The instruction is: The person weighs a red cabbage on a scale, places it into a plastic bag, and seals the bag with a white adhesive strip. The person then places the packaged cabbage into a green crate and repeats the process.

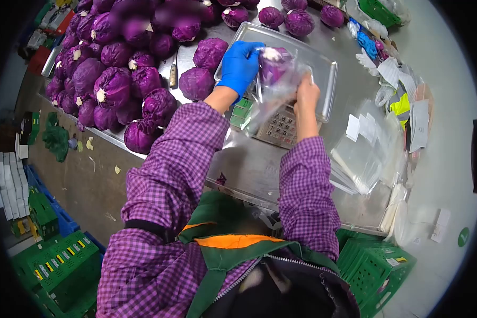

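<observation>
A purple cabbage [274, 68], stem end up, is inside a clear plastic bag [273, 103] above the metal tray [327, 87] of a scale. My left hand [241, 66], in a blue glove, pinches the bag's edge beside the cabbage. My right hand [307, 95], bare and slightly blurred, has its fingers closed on the other side of the bag. Under the bag, the scale's keypad [278, 129] shows in part. A stack of clear bags [363, 153] with white labels lies right of my right hand.
Many purple cabbages [114, 85] are piled at the left, several more [299, 22] behind the tray. A knife [174, 76] lies beside the pile. Gloves and papers [392, 71] line the table's right edge. Green crates [376, 270] stand on the floor.
</observation>
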A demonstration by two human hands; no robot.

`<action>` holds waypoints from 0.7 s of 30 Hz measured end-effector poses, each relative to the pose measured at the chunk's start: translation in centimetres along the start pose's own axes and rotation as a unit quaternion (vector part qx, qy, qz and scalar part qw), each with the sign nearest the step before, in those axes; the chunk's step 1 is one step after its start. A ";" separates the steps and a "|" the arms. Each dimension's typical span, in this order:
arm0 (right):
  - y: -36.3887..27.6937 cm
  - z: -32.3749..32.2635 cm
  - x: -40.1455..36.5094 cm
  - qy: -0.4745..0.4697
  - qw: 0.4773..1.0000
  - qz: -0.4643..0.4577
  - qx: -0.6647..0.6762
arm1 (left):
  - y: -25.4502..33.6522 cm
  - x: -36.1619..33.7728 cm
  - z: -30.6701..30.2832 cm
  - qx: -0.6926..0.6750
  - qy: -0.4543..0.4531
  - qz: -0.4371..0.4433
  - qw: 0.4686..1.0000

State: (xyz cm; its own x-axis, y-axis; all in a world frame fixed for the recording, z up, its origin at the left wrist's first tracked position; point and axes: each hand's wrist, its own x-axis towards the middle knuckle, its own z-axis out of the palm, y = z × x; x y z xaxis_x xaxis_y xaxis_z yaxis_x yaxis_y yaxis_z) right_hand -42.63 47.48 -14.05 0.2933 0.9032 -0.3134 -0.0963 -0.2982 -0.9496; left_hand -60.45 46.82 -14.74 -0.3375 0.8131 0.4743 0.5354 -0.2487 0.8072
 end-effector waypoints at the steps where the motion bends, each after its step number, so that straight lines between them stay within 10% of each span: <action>1: 0.0 0.7 0.5 0.002 1.000 0.002 0.000 | -0.4 0.5 0.1 0.008 0.035 0.013 0.999; 5: -0.7 1.8 0.5 -0.095 0.995 0.016 0.007 | 2.1 -0.1 -3.6 -0.147 -0.074 -0.292 0.942; 7: -1.8 1.1 -1.3 -0.153 0.984 -0.086 0.033 | 4.2 -0.5 -5.6 -0.387 -0.106 -0.486 0.776; 9: -2.9 0.3 -3.2 -0.190 0.969 -0.106 0.116 | 1.0 -2.5 -5.6 -0.501 -0.139 -0.472 0.712; 10: -3.7 -0.5 -4.3 -0.208 0.959 -0.162 0.102 | 1.7 -3.4 -5.9 -0.384 -0.160 -0.185 0.891; 11: -4.8 -1.5 -5.4 -0.225 0.945 -0.219 0.087 | 2.6 -4.7 -6.2 -0.220 -0.159 0.129 0.954; 13: -6.8 -4.0 -7.4 -0.173 0.945 -0.276 0.019 | 4.1 -6.1 -5.7 -0.175 -0.178 -0.033 0.968; 15: -7.8 -8.2 -8.3 -0.178 0.879 -0.440 0.043 | 3.9 -6.8 -5.0 -0.609 -0.220 -0.277 0.710; 21: -9.7 -18.4 -18.2 -0.234 0.810 -0.482 -0.238 | 11.9 -8.6 -2.5 -0.475 -0.403 -0.164 0.764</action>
State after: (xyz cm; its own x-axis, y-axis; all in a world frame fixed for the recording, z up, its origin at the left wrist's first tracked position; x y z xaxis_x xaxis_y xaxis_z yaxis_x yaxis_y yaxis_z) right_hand -29.52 28.22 0.84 -0.3897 0.7718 0.5025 0.3733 0.6312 -0.6799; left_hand -53.11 35.62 -8.37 0.4597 0.8785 0.1304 -0.4100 0.0797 0.9086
